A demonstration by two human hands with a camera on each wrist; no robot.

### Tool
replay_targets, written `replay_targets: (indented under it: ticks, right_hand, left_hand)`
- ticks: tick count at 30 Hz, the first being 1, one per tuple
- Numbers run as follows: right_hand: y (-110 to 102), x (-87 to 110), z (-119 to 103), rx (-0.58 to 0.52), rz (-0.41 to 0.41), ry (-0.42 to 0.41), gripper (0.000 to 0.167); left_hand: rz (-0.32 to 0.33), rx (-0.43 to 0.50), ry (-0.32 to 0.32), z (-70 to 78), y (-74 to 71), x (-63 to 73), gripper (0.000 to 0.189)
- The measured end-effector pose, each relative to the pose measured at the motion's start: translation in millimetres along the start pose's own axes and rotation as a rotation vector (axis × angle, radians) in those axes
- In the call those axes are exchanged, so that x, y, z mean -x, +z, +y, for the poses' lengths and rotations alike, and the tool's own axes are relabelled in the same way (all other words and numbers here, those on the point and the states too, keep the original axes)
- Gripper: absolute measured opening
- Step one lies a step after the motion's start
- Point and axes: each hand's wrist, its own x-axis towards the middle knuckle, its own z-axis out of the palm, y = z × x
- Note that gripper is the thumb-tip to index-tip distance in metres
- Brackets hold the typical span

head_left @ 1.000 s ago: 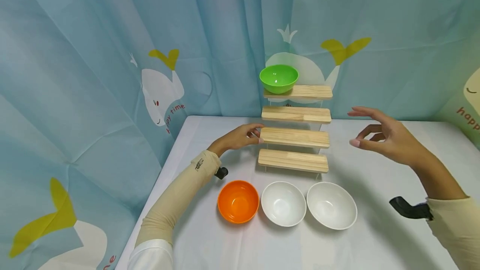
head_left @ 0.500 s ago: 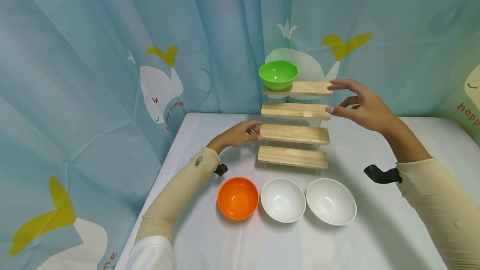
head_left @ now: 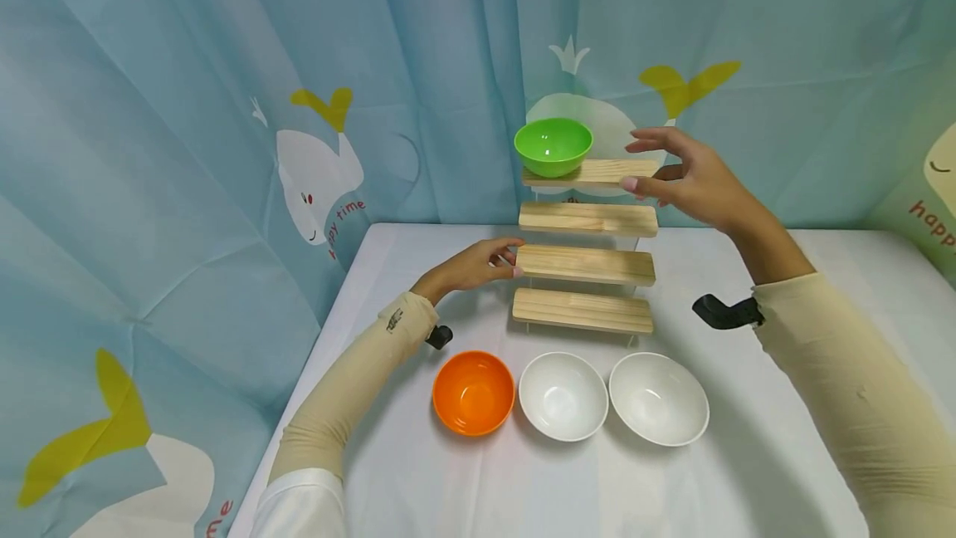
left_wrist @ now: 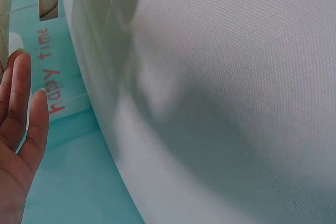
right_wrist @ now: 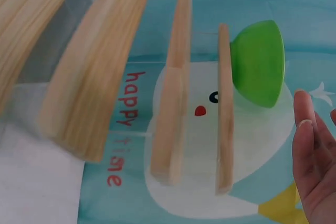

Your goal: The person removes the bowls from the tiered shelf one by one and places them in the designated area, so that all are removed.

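A four-tier wooden display stand [head_left: 586, 264] rises in steps at the back of the table. On the left of its top board sits a bright green bowl [head_left: 553, 148], also visible in the right wrist view [right_wrist: 259, 64]. My left hand [head_left: 469, 266] grips the left end of the second board from the bottom, thumb in front and fingers behind. To the right of the green bowl, my right hand [head_left: 690, 175] hovers by the top board's right end with fingers spread and nothing in them. In the right wrist view its fingers [right_wrist: 304, 150] stand apart from the bowl.
In front of the stand an orange bowl [head_left: 474, 393], a white bowl [head_left: 563, 397] and another white bowl [head_left: 659, 399] stand in a row on the white tablecloth [head_left: 553, 488]. A blue curtain [head_left: 448, 90] with whale prints hangs behind and at the left.
My right hand has moved left and up, from beside the stand to its top board near the green bowl. The left hand stays at the board's left end; the bowls keep their places.
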Motion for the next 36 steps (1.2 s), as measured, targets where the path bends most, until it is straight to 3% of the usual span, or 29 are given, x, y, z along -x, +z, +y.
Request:
replay_targets:
  ticks: [15,36]
  right_hand:
    - [14,-42.5,-2,-0.008,-0.057,0.08,0.078]
    - [24,-70.9,12,-0.038,-0.16,0.203,0.092]
  left_hand:
    - [0.009,0.004,-0.007,2.7,0.5,1.3,0.062]
    - [-0.002,-0.001,-0.009,4.5,3.8,2.2,0.061]
